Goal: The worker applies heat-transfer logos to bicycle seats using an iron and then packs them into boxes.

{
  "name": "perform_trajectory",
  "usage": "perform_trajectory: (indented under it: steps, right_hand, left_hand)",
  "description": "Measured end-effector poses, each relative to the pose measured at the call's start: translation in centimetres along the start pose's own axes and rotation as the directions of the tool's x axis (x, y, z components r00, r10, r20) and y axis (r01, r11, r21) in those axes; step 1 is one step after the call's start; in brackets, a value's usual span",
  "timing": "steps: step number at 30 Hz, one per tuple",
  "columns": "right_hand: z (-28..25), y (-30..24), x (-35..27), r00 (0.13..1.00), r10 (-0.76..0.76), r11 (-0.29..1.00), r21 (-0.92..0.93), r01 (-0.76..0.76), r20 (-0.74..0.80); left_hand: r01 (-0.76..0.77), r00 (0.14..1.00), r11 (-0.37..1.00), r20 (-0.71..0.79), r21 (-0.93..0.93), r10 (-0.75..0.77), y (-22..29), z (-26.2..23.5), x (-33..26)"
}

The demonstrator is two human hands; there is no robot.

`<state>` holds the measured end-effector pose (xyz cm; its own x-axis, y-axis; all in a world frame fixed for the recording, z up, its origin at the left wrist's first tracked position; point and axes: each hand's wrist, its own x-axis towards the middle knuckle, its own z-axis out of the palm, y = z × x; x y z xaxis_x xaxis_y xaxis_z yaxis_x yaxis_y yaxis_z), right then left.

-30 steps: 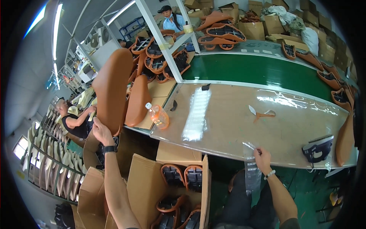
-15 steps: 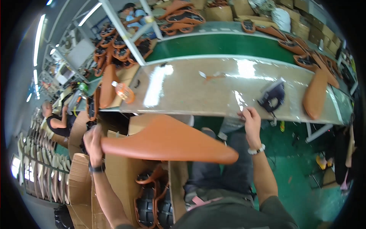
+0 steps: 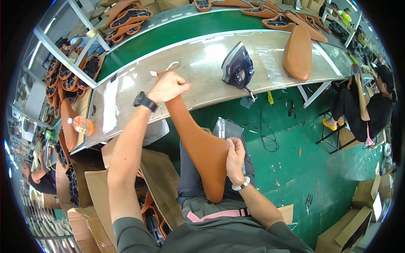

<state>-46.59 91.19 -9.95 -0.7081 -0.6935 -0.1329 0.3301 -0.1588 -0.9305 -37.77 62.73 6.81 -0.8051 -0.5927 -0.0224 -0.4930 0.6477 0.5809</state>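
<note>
A long tan padded seat [image 3: 200,147], wide at one side and narrow at its far end, hangs tilted over my lap. My left hand [image 3: 168,87] is closed round its narrow far end, above the table edge. At the wide part's right edge, my right hand [image 3: 235,158] is closed with the thumb against the seat. A clear plastic bag [image 3: 227,128] shows just beyond my right hand; whether those fingers also hold it is hidden. Past the hands, a dark steam iron [image 3: 238,67] stands on the table.
The long table [image 3: 198,92] curves across the front, another tan seat [image 3: 298,55] at its right. An orange-capped bottle [image 3: 82,125] stands left. Cardboard boxes [image 3: 158,177] with more seats are by my left side. A seated co-worker [image 3: 375,101] is at the right; a cable [image 3: 270,139] lies on the floor.
The seat has swung from lying crosswise to pointing away from me, its narrow end now far. My right hand has come from the table edge to the seat's side. My view has turned right.
</note>
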Motion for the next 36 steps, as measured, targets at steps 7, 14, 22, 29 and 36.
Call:
perform_trajectory:
  steps: [7, 14, 22, 29, 36]
  right_hand:
    - [-0.3, 1.7, 0.7, 0.976, -0.092, 0.994, -0.073, 0.079, -0.199]
    - [0.0, -8.5, 7.0, 0.986, -0.128, 0.956, -0.252, 0.151, 0.107]
    - [5.6, -13.1, 9.4, 0.892, 0.017, 0.999, 0.029, -0.034, 0.451]
    - [6.8, -8.0, 11.1, 0.917, 0.22, 0.969, -0.184, -0.166, 0.331]
    - [8.1, -6.6, 11.6, 0.92, 0.245, 0.968, -0.03, -0.247, 0.306]
  left_hand:
    - [-0.119, 0.991, 0.944, -0.098, -0.308, 0.093, -4.5, 7.5, 5.4]
    - [-0.273, 0.853, 0.944, -0.499, -0.184, 0.15, -4.2, 8.3, 2.5]
    - [-0.04, 0.999, 0.529, -0.045, -0.848, 0.003, 3.9, 9.6, -9.1]
    - [0.263, 0.802, 0.941, -0.494, -0.21, -0.335, -3.0, 5.9, -9.9]
    - [-0.182, 0.88, 0.982, -0.438, 0.04, 0.181, -3.9, 9.0, -6.3]
